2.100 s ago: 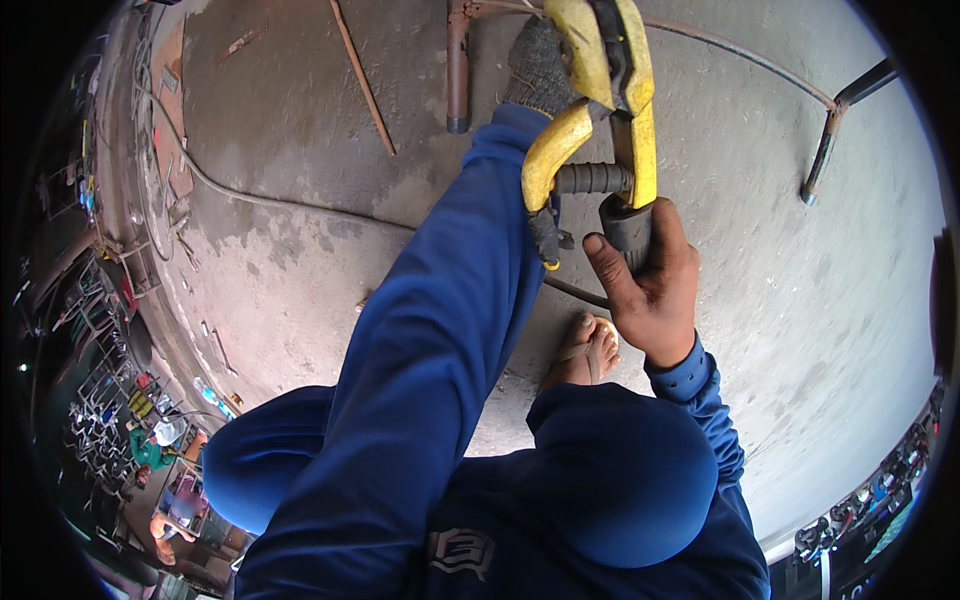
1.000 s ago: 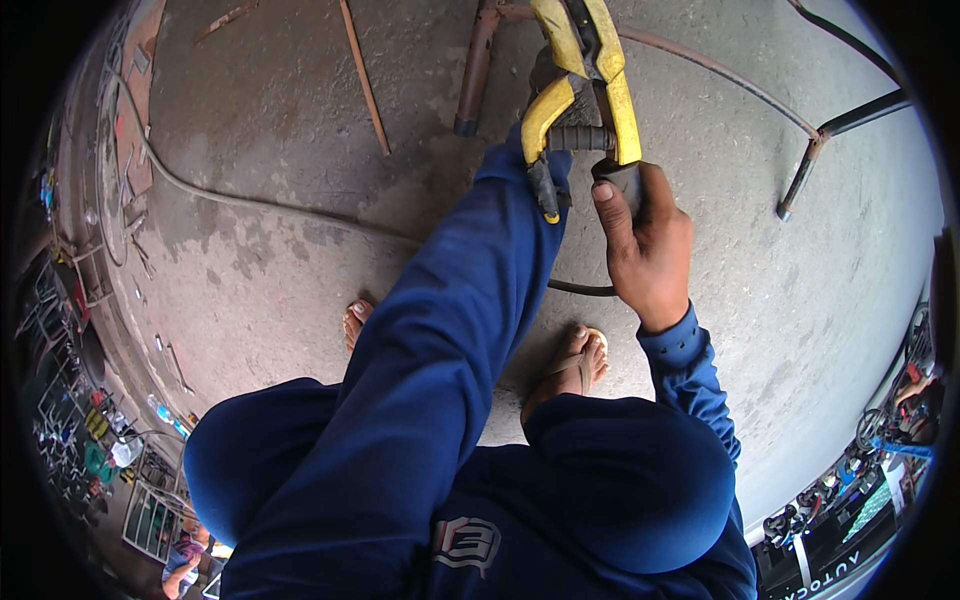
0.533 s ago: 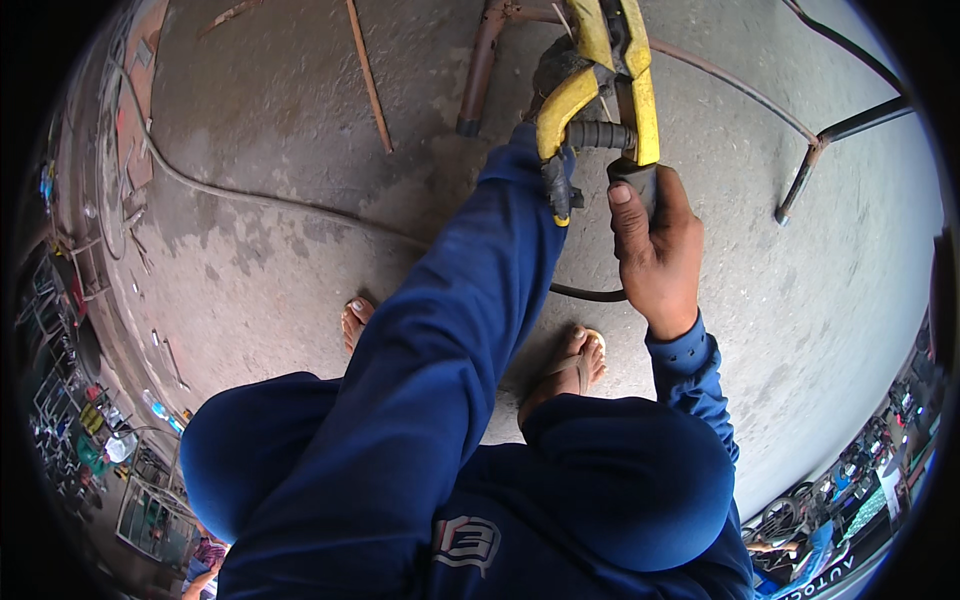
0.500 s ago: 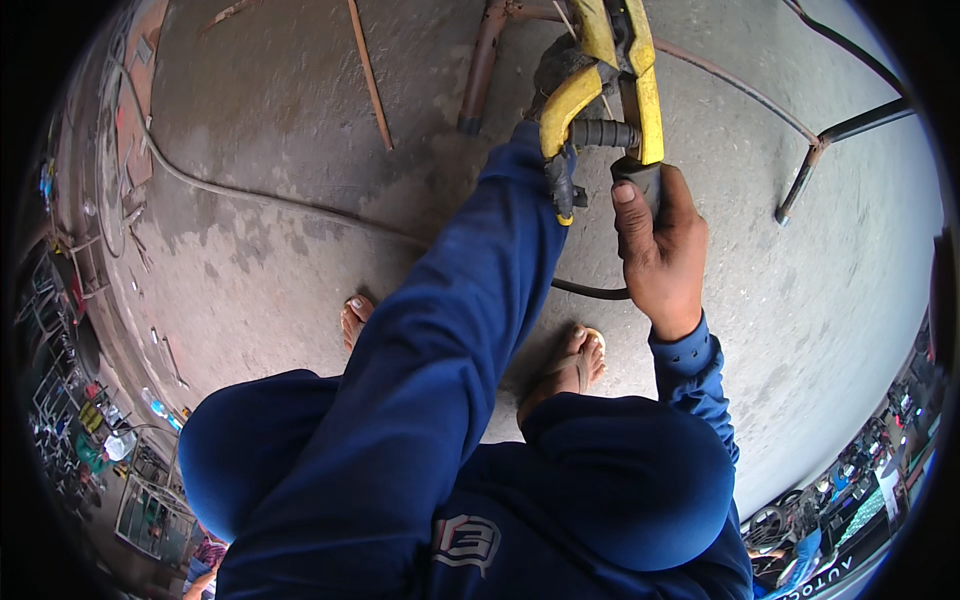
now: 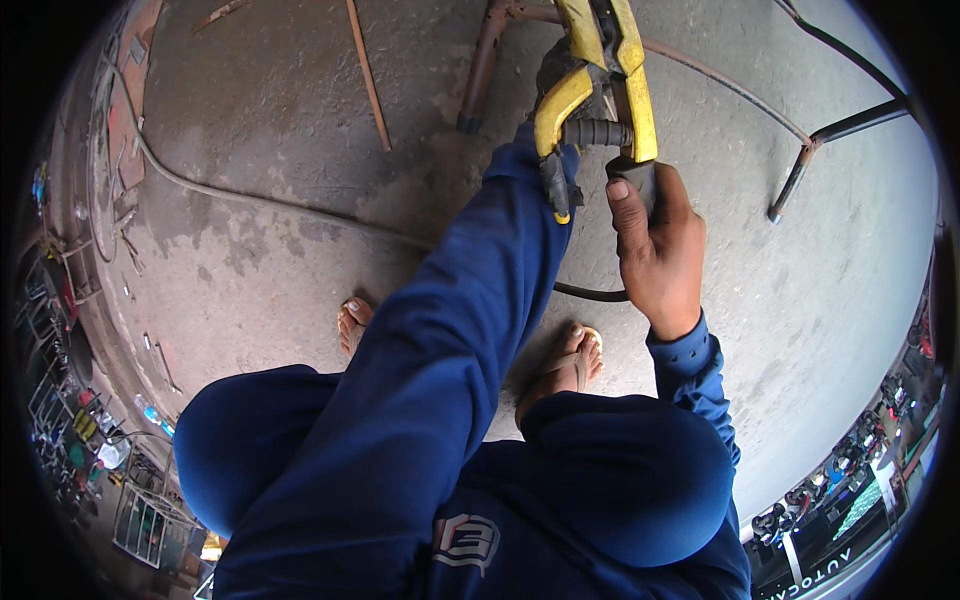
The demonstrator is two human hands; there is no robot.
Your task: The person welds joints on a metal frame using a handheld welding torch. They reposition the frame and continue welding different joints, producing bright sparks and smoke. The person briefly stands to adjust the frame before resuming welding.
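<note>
up front, right hand (image 5: 662,255) grips grimy yellow-black clamp (image 5: 641,110); left hand (image 5: 553,75), grasp unclear.

The bare right hand's (image 5: 660,265) fingers are now reaching farther past the sandalled right foot (image 5: 578,358), carrying the yellow-and-black tong-shaped tool (image 5: 641,115) along. Up-left of those fingers, the left hand's dark grey knitted glove (image 5: 554,72) is showing less; lower left, the sandalled left foot (image 5: 352,318) is appearing.
</note>
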